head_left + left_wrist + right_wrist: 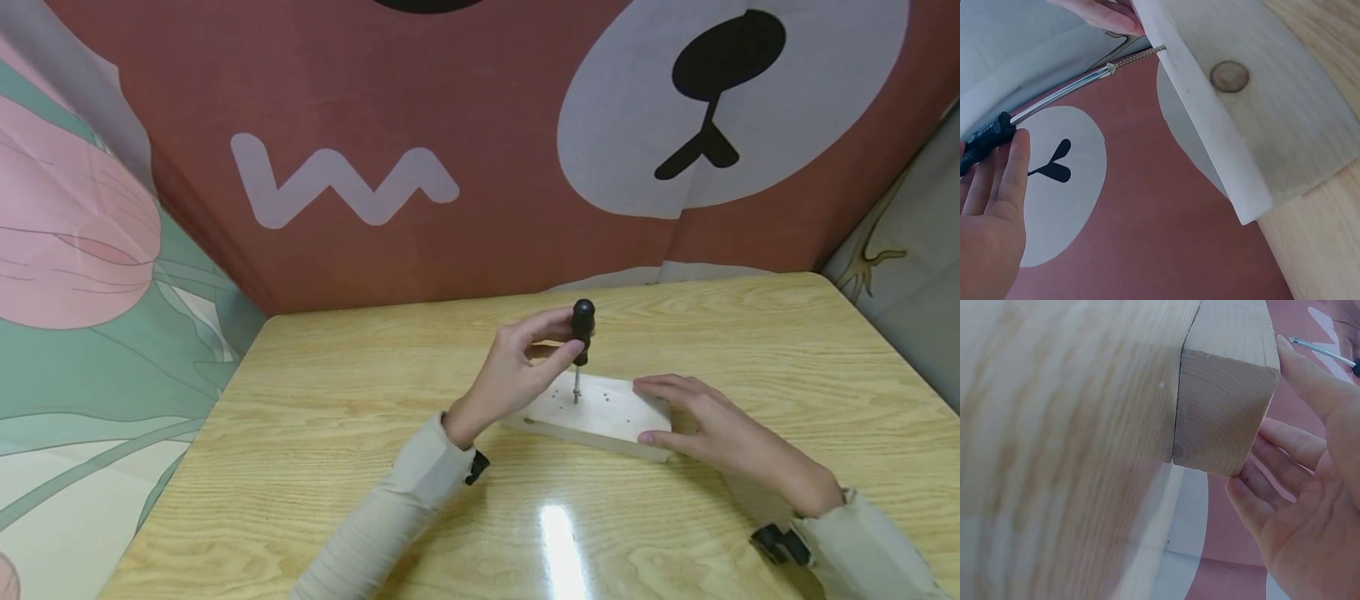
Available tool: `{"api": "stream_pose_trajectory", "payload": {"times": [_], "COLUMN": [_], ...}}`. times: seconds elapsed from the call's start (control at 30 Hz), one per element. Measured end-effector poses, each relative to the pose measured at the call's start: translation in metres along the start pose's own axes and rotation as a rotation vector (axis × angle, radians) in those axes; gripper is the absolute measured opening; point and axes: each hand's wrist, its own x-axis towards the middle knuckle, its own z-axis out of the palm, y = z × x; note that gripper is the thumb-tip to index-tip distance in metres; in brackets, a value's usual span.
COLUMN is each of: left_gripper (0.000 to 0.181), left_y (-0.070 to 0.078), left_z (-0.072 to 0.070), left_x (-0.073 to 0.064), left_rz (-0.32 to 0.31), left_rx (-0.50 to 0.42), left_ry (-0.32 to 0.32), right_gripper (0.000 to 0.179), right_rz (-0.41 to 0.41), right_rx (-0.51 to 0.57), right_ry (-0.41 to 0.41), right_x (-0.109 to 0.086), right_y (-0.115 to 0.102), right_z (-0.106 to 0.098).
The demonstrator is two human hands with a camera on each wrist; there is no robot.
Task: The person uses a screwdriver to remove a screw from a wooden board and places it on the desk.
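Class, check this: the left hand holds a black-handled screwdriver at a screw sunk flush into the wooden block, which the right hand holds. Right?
Not flush: the left wrist view shows the screw standing well out of the wooden block. The left hand, black-handled screwdriver and right hand are as stated.

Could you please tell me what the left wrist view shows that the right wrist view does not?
Only the left wrist view shows the round knot in the long side of the wooden block, and it alone shows clearly the threaded length of the screw.

Only the right wrist view shows the block's end grain, with its curved growth rings.

Both show the block, the screwdriver, the table, the red backdrop, and at least part of the left hand and right hand.
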Motion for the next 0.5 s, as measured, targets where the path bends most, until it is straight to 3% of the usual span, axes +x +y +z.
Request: {"api": "stream_pose_trajectory", "payload": {"times": [0.23,0.5], "left_gripper": [0.039,0.044], "left_y": [0.0010,-0.0006], "left_z": [-0.0023,-0.0028], "left_x": [-0.0004,0.0011], "left_rz": [-0.015,-0.001], "left_rx": [-0.026,0.028], "left_ry": [-0.015,-0.004], "right_gripper": [0.064,0.065], "right_rz": [0.004,0.019], "right_rx": [0.004,0.006], "right_ry": [0.004,-0.021], "right_x": [-0.0004,0.0011], "right_y": [-0.0012,-0.0011], "right_z": [0.0002,-0.0003]}}
